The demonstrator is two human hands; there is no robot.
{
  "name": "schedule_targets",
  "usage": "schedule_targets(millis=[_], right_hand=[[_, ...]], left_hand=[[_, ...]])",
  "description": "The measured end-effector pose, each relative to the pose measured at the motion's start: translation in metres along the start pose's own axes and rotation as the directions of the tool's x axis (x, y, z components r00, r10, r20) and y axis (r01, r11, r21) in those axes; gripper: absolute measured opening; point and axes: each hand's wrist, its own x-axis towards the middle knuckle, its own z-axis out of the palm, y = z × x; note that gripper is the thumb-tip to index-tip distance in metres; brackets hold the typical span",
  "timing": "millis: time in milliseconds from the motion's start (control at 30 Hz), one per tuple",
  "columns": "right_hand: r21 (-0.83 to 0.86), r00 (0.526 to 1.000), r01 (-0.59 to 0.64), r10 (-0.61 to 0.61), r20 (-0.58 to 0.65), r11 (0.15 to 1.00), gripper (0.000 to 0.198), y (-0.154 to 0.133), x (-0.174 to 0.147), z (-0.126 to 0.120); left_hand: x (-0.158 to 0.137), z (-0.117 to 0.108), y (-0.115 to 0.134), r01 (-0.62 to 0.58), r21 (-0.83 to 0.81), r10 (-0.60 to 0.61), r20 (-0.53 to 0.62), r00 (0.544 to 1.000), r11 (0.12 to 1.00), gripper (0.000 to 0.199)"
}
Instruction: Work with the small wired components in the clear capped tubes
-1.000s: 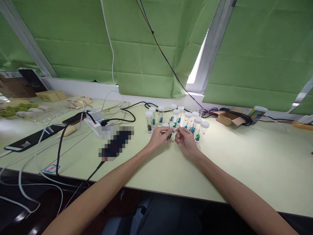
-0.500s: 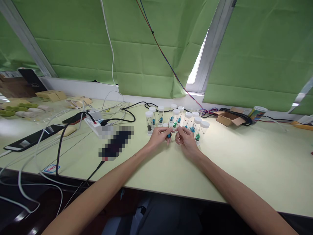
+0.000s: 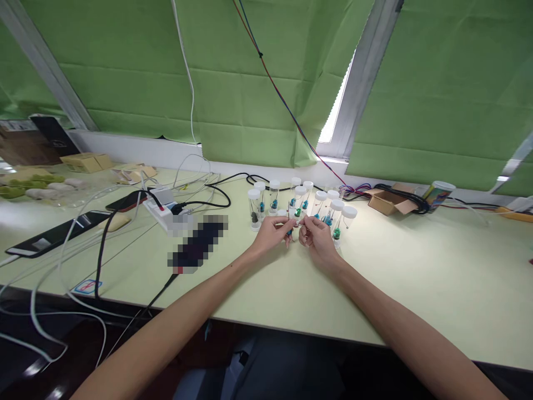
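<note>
My left hand (image 3: 270, 235) is closed in a pinch around a small blue piece (image 3: 290, 231) with a thin dark stem, partly hidden by the fingers. Close beside it, my right hand (image 3: 320, 238) is also closed, thumb and index fingertip together near the blue piece; whatever they pinch is too small to name. Several clear tubes with white caps stand just behind the hands. One tube (image 3: 254, 208) at the left has a dark piece inside, another (image 3: 273, 195) a blue piece, and a tube (image 3: 338, 229) by my right hand a green piece.
On the left are a power strip (image 3: 165, 218), tangled cables, a large phone (image 3: 54, 236) and a blurred-out dark device (image 3: 197, 244). An open cardboard box (image 3: 387, 201) and a printed canister (image 3: 439, 194) stand at the back right. Green blinds (image 3: 250, 111) hang behind the table (image 3: 395, 278).
My left fingers have shifted slightly right, bringing the blue piece nearer my right fingertips and tucking more of it behind the fingers. The right hand has hardly moved.
</note>
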Motion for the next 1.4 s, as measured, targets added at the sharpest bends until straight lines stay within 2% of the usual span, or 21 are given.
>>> schedule_targets(millis=[267, 1400], right_hand=[[0.009, 1.0, -0.003, 0.003, 0.0, 1.0, 0.043, 0.001, 0.0013, -0.0012], [0.047, 1.0, -0.019, 0.02, -0.013, 0.999, 0.045, 0.0032, 0.0002, 0.0026]], left_hand=[[-0.001, -0.0001, 0.0, -0.034, 0.051, 0.033, 0.005, 0.999, 0.998, 0.043], [-0.0032, 0.0017, 0.0049, -0.086, 0.092, 0.083, 0.029, 0.996, 0.992, 0.041]])
